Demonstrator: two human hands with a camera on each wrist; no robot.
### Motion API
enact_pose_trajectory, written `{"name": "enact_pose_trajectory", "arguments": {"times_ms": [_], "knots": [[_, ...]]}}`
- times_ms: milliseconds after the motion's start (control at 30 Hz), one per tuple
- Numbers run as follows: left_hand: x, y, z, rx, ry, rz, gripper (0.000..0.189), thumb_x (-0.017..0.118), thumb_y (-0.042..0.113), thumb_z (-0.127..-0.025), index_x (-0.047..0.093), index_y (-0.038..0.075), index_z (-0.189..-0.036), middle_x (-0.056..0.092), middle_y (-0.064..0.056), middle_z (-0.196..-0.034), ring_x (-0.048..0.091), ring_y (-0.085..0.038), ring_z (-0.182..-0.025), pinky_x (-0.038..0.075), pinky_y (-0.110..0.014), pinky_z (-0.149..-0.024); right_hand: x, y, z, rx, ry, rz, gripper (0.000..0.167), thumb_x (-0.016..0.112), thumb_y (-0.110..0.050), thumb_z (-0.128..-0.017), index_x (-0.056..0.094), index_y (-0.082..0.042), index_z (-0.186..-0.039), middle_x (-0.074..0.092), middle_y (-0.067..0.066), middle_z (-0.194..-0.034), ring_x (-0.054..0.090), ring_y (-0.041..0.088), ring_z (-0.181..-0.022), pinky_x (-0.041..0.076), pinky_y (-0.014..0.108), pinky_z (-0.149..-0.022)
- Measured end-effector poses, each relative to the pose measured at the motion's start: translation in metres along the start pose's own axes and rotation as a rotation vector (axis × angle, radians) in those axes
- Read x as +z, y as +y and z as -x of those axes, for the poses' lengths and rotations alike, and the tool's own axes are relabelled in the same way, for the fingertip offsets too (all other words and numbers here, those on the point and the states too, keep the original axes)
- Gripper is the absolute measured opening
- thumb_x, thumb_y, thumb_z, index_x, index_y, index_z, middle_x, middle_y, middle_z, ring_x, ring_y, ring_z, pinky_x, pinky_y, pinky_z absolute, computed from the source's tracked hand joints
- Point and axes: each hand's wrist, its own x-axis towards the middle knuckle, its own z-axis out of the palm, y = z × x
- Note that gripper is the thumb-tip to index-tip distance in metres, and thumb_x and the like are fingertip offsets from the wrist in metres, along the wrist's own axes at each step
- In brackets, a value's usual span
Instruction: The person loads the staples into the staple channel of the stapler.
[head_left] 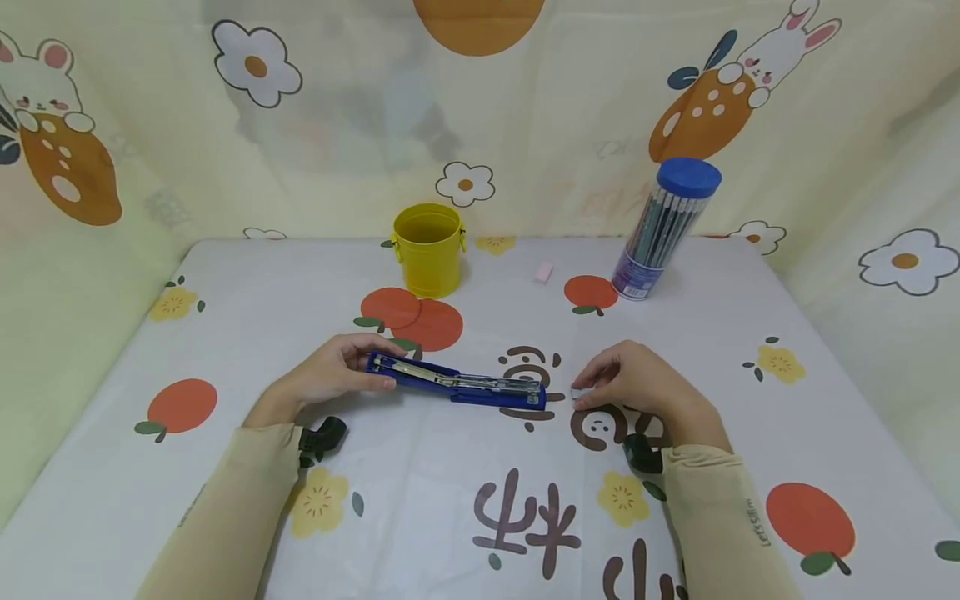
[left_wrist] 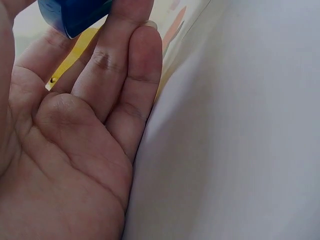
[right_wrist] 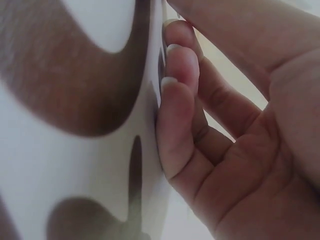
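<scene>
A blue stapler (head_left: 457, 385) lies opened out, its metal magazine exposed. My left hand (head_left: 333, 372) grips its left end between thumb and fingers; in the left wrist view a blue corner of the stapler (left_wrist: 75, 15) shows at the fingertips. To the right of the stapler, apart from it, my right hand (head_left: 641, 385) pinches a small pale grey piece (head_left: 579, 393) low over the tablecloth. That piece is mostly covered by the fingers, so its kind cannot be told. In the right wrist view the curled fingers of the right hand (right_wrist: 225, 135) touch the cloth.
A yellow bucket (head_left: 429, 258) stands at the back middle. A small pink eraser-like block (head_left: 543, 272) lies to its right. Further right is a clear tub of pencils (head_left: 663, 229) with a blue lid. The printed tablecloth (head_left: 420, 517) reaches the curtain behind.
</scene>
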Motion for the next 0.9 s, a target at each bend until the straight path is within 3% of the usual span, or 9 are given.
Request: {"name": "enact_pose_trajectory", "arguments": {"times_ms": [633,900], "knots": [[-0.001,0.0,0.0,-0.014,-0.008,0.038,0.043,0.083,0.013,-0.085,0.068,0.004,-0.124,0.067,-0.013,-0.119,0.062,-0.028,-0.094,0.05,-0.026,-0.08,-0.001,-0.005,0.0,-0.029,-0.008,-0.018,0.023,0.084,-0.032,-0.083,0.08,-0.016,-0.099,0.072,-0.002,-0.086,0.062,0.021,-0.082,0.051,0.036,-0.079],[0.0,-0.001,0.0,-0.005,-0.008,0.035,0.042,0.083,0.012,-0.085,0.068,0.005,-0.124,0.067,-0.013,-0.118,0.061,-0.026,-0.091,0.049,-0.026,-0.078,0.004,-0.02,-0.002,-0.148,0.045,-0.077,0.02,0.084,-0.025,-0.083,0.078,-0.012,-0.098,0.072,0.0,-0.087,0.062,0.023,-0.081,0.053,0.035,-0.078]]}}
